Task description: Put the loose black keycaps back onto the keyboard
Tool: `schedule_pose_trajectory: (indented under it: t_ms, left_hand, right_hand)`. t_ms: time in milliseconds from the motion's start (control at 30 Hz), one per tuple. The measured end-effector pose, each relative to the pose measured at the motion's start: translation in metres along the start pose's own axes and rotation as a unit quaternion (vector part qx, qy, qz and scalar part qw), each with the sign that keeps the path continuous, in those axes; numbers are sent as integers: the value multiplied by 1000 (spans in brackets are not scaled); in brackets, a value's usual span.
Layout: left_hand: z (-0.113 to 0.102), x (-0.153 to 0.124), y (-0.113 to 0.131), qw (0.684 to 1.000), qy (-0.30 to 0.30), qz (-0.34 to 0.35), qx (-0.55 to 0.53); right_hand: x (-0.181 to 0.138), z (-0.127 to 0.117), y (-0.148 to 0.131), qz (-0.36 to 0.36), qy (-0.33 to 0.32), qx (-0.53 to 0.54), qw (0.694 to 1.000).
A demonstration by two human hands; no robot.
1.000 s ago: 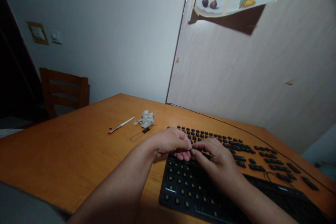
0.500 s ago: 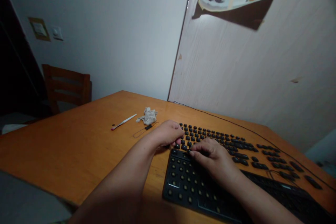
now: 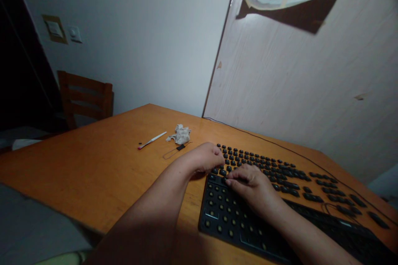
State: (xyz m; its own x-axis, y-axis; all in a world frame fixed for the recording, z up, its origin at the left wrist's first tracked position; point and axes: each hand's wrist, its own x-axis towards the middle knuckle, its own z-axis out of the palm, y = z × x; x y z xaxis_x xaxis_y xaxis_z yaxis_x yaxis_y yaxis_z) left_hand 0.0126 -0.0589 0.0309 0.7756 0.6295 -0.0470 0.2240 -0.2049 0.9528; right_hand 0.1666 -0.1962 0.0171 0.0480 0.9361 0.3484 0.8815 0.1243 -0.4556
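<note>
A black keyboard base (image 3: 224, 228) lies on the table with its switches bare over most of its left end. One keycap (image 3: 212, 177) sits at its upper left corner. My right hand (image 3: 250, 184) rests over the base's top row, thumb and forefinger pinched on a small black keycap at the upper edge. My left hand (image 3: 207, 159) is beside the left end of the loose keycaps (image 3: 241, 158), which lie in rows behind the base. Its fingers are curled inward, and whatever they hold is hidden.
On the wooden table (image 3: 112, 165), a white-handled brush (image 3: 154, 138), crumpled grey tissue (image 3: 180, 134) and a wire keycap puller (image 3: 179, 148) lie left of the keycaps. A black cable (image 3: 264, 137) runs along the back. A wooden chair (image 3: 87, 93) stands beyond the left edge.
The whole view has shifted slightly, so things appear a little to the right. My left fingers have curled further out of sight; my right hand keeps its pinch at the base's top edge.
</note>
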Motion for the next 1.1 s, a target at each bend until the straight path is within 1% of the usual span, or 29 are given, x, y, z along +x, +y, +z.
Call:
schedule_pose_trajectory:
  t_ms: [133, 367, 500, 700, 933, 1100]
  left_hand:
    - [-1, -2, 1, 999, -10, -1, 32]
    - [-3, -9, 8, 995, -49, 0, 84]
    - [-4, -9, 9, 992, -59, 12, 113]
    - [-5, -8, 10, 986, -75, 15, 146]
    - [-7, -7, 11, 976, -106, 17, 191]
    - [-6, -9, 15, 967, -111, 10, 227]
  right_hand:
    - [0, 0, 1, -3, -4, -6, 1000]
    - [0, -2, -4, -9, -11, -6, 1000]
    - [-1, -3, -6, -4, -15, -3, 1000]
    - [-1, -3, -8, 1, -20, -35, 999]
    - [0, -5, -11, -17, -25, -44, 999]
    - [1, -5, -12, -19, -33, -36, 999]
